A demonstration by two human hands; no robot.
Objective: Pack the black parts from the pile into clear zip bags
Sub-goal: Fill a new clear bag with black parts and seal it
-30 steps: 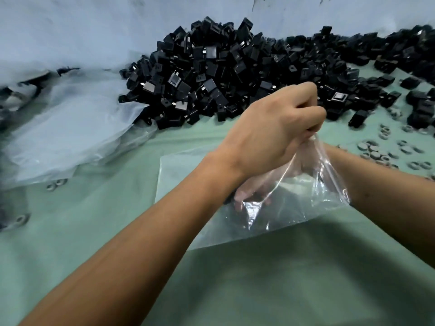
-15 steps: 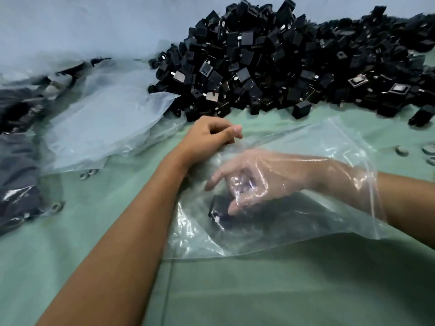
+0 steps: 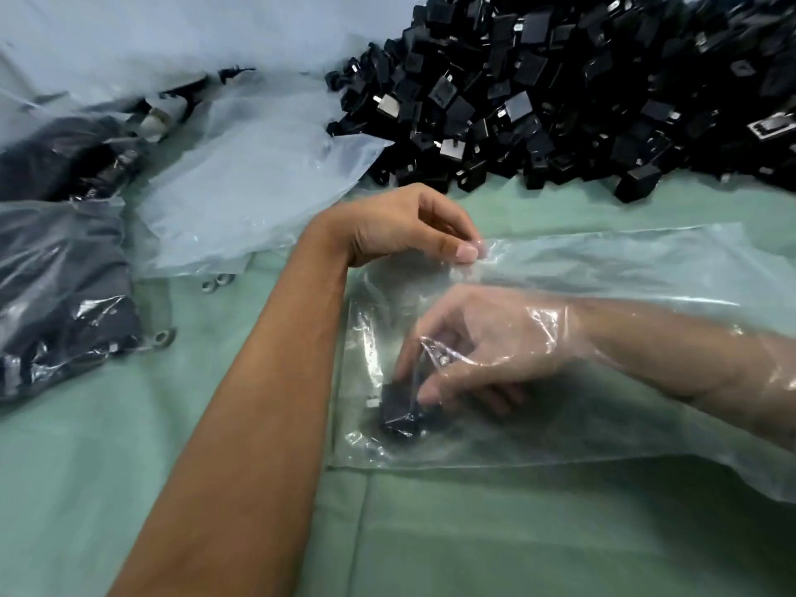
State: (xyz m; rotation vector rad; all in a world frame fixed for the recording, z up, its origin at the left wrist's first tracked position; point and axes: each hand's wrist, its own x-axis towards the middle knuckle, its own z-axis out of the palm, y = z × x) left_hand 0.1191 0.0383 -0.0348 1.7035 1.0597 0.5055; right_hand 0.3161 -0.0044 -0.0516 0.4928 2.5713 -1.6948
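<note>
A clear zip bag (image 3: 611,269) lies flat on the green cloth in front of me. My left hand (image 3: 400,228) pinches the bag's upper left edge between thumb and fingers. My right hand (image 3: 482,346) is deep inside the bag, seen through the plastic, its fingertips curled round black parts (image 3: 398,411) at the bag's lower left corner. The big pile of black parts (image 3: 560,88) fills the far right of the table.
A stack of empty clear bags (image 3: 241,183) lies left of the pile. Filled bags of dark parts (image 3: 56,295) sit at the left edge. A few small metal rings (image 3: 215,284) lie loose on the green cloth (image 3: 172,424).
The bag went from held up in the air to lying flat. My right hand pushed further into it, down to the corner with the black parts. My left hand moved to the bag's edge.
</note>
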